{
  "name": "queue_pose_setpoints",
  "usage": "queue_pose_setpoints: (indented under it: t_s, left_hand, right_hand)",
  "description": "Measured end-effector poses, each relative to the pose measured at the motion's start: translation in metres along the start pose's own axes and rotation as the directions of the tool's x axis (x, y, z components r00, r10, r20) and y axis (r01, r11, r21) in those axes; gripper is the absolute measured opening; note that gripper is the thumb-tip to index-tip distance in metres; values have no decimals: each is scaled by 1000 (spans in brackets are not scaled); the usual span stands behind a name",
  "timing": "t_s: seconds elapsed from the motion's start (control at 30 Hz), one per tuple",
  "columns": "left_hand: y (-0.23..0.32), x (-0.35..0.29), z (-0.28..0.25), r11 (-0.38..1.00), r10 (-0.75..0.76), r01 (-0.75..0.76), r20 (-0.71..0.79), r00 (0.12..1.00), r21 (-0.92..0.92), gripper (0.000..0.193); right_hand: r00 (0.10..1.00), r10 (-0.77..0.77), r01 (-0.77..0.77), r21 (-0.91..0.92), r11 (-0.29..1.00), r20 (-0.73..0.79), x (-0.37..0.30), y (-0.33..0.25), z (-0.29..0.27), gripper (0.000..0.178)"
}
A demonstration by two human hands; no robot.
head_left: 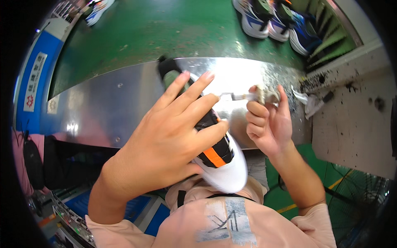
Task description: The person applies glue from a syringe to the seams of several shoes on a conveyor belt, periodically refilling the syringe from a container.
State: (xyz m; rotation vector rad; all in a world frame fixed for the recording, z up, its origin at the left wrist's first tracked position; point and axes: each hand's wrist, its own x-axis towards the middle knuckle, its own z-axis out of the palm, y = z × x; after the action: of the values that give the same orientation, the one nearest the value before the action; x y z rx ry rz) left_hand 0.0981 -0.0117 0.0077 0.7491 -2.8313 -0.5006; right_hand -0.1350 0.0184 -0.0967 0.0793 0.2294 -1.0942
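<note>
A sneaker (228, 173) with a white toe, dark upper and orange stripe slants over the metal bench top, its toe towards me past the near edge. My left hand (165, 132) grips it from the left, fingers spread across the upper and thumb by the toe. My right hand (271, 128) is closed round a slim tool (242, 96) with a thin metal tip and a pale, lumpy body. The tip points left and comes close to the shoe's side and my left fingertips. Whether it touches the shoe I cannot tell; its exact kind is unclear.
Metal bench top (111, 99) lies under the work, and a green surface (136, 33) stretches behind it. Several blue-and-white sneakers (256, 27) stand at the far right, another sneaker (98, 11) far left. A stained pale panel (351, 120) bounds the right; a black-handled brush (320, 103) lies against it.
</note>
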Motion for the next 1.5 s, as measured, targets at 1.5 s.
queue_pose_setpoints:
  t_s: [1.5]
  left_hand:
    - [14, -121, 90, 872, -126, 358, -554, 823, 334, 22]
  right_hand:
    - [949, 80, -303, -812, 499, -305, -99, -6, 93, 102]
